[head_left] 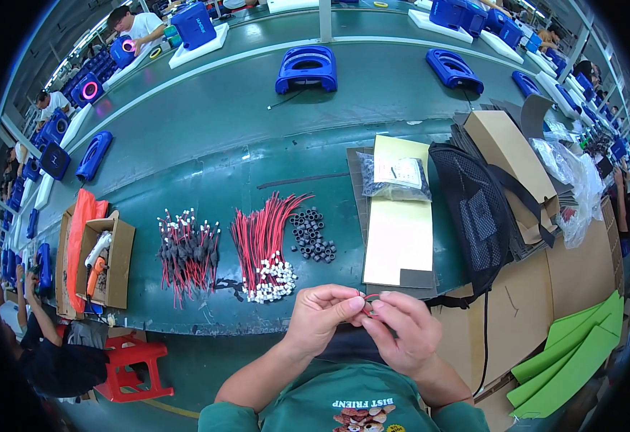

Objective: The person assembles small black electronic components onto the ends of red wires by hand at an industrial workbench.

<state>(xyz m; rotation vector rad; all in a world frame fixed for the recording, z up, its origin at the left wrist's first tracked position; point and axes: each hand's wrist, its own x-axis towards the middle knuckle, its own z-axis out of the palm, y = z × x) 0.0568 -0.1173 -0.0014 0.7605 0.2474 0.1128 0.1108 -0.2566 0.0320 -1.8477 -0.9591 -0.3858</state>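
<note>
Close in front of my body, my left hand (322,315) and my right hand (407,330) meet, each in a closed pinch. Between their fingertips runs a short red and black wire lead (371,297); its ends are mostly hidden by my fingers. Just beyond my left hand lies a bundle of red and black wire leads (257,237) with white connectors towards me. Beside it sits a pile of small dark grey rings (313,235). Further left is a second bundle of leads (188,252), with dark lumps along their middles.
An open cardboard box (119,266) at left holds a glue gun (97,273). To the right are a bag of dark parts (394,183) on pale card, a black mesh backpack (473,209) and cardboard. Blue plastic housings (308,70) line the conveyor; people sit along it.
</note>
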